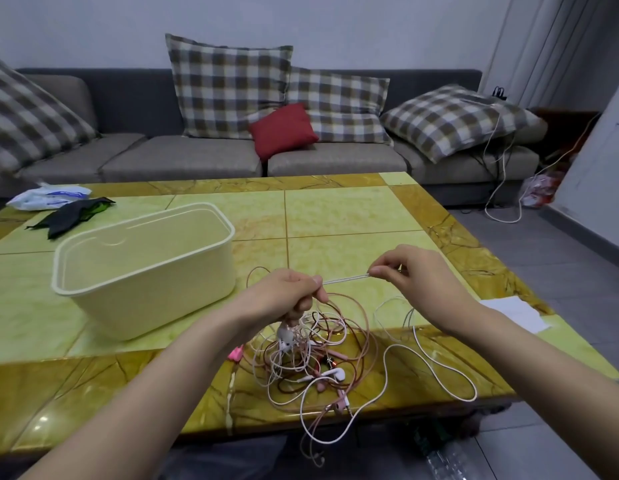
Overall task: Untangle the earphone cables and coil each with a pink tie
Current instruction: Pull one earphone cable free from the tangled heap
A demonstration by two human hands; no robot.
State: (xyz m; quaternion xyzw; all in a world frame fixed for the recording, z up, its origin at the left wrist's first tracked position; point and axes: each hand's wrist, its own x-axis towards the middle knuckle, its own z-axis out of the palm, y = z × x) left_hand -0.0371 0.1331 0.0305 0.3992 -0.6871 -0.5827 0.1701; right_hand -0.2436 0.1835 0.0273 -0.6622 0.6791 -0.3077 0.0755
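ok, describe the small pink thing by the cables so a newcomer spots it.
On the yellow-green table, find the cable tangle at the near edge. Just left of it, beside the left forearm, lies a small pink piece, likely a tie. It alone is bright pink and chunky; the cables are thin white, rose and brown loops.

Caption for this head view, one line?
Left hand and right hand hold a white cable taut above the earphone tangle, beside a cream tub.

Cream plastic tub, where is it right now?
The cream plastic tub sits left of centre on the table in the head view, just left of the left hand and the tangled cables.
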